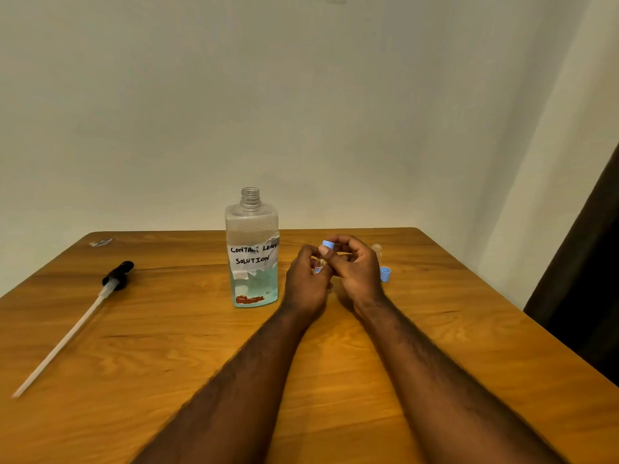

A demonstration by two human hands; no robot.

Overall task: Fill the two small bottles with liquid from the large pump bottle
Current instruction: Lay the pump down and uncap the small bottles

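The large clear bottle [252, 249] stands uncapped mid-table, labelled "contact lens solution", with bluish liquid in its lower part. Its black pump head with long dip tube [72, 324] lies on the left. Just right of the big bottle, my left hand [306, 279] grips a small clear bottle [318, 266], mostly hidden by my fingers. My right hand [355, 267] pinches a light blue cap [328, 244] right above that bottle. A second small clear bottle [377, 250] stands uncapped behind my right hand, and another blue cap [386, 274] lies beside it.
The wooden table [201, 380] runs to a pale wall at the back. A dark curtain [582, 296] hangs past the table's right edge. A small shiny object [101, 242] lies at the far left corner.
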